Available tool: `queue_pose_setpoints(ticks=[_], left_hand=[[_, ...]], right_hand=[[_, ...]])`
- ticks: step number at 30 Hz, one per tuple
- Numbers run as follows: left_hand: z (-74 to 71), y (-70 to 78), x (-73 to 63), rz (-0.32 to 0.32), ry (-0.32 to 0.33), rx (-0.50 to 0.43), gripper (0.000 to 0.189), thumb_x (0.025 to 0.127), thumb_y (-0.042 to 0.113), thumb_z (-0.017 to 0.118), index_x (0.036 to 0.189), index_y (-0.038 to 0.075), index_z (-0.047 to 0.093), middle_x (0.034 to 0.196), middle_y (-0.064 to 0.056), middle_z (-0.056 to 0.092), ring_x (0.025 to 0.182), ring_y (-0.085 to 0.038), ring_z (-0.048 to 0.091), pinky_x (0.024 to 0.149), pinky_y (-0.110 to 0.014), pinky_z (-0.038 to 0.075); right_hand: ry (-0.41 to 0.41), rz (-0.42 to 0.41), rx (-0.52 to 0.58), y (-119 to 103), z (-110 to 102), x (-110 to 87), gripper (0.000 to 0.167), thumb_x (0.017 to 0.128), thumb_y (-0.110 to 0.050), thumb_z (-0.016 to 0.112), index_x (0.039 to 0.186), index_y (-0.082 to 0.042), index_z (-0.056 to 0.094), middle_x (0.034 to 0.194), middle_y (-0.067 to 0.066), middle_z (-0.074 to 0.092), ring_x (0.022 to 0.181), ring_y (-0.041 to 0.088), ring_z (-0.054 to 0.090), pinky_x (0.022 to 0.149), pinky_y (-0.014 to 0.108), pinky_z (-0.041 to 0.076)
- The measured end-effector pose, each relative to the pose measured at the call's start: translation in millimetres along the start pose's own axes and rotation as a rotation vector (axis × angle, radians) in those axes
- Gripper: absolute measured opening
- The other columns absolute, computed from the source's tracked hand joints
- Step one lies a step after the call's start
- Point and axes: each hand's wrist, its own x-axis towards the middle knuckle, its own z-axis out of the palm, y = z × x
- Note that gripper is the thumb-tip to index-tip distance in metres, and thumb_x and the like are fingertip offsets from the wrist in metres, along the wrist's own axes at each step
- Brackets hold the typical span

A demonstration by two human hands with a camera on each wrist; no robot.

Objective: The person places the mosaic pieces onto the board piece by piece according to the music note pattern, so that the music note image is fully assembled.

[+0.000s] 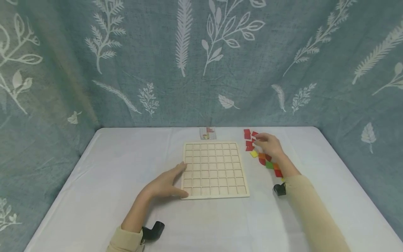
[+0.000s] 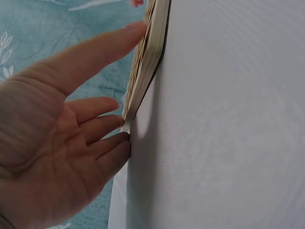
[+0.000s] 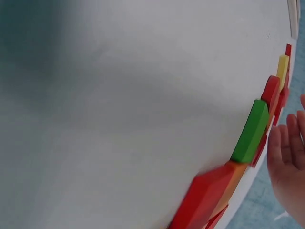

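Observation:
A pale wooden grid board (image 1: pixel 213 170) lies flat on the white table. My left hand (image 1: pixel 168 182) rests at its left side, thumb on the near left corner and fingers spread along the edge. In the left wrist view, the left hand (image 2: pixel 62 138) touches the side of the board (image 2: pixel 150 62) with fairly straight fingers. Right of the board, my right hand (image 1: pixel 270 145) hovers with bent fingers beside several red tiles (image 1: pixel 249 144); its fingertips look apart. The right wrist view shows only part of the right hand (image 3: pixel 290 167), beyond a green tile (image 3: pixel 251 131).
A small printed card (image 1: pixel 207 133) lies behind the board. Below the right hand runs a line of coloured pieces, among them a yellow tile (image 1: pixel 254 154), a green tile (image 1: pixel 269 165) and a red tile (image 1: pixel 278 173). A patterned curtain (image 1: pixel 189 87) hangs behind the table.

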Motion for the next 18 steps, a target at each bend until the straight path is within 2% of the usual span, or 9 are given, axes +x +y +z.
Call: queue_pose_setpoints(ticks=[8, 14, 18], left_hand=[[4.3, -3.7, -2.3, 0.003, 0.012, 0.005, 0.102, 0.07, 0.026, 0.087, 0.151, 0.001, 0.031, 0.158, -0.017, 0.023, 0.145, -0.035, 0.022, 0.117, -0.049, 0.021], [5.3, -6.3, -3.9, 0.017, 0.034, 0.016, 0.1, 0.071, 0.029, 0.086, 0.151, 0.001, 0.032, 0.158, -0.017, 0.024, 0.145, -0.035, 0.022, 0.116, -0.05, 0.021], [5.4, -7.2, -3.5, 0.026, 0.033, 0.013, 0.1, 0.072, 0.029, 0.086, 0.151, 0.001, 0.032, 0.158, -0.017, 0.024, 0.145, -0.036, 0.022, 0.116, -0.051, 0.021]], right_hand=[[-0.01, -0.09, -0.132, -6.6, 11.9, 2.4, 0.036, 0.096, -0.017, 0.062, 0.129, -0.001, 0.059, 0.127, 0.021, 0.06, 0.118, 0.036, 0.054, 0.096, 0.047, 0.049], [-0.012, -0.121, -0.146, -10.5, 15.6, 3.0, 0.035, 0.095, -0.015, 0.064, 0.125, 0.002, 0.061, 0.124, 0.021, 0.062, 0.115, 0.036, 0.056, 0.092, 0.046, 0.05], [-0.011, -0.133, -0.199, -12.1, 17.5, 5.6, 0.034, 0.094, -0.015, 0.065, 0.122, 0.003, 0.063, 0.122, 0.021, 0.063, 0.114, 0.037, 0.057, 0.092, 0.046, 0.05]])
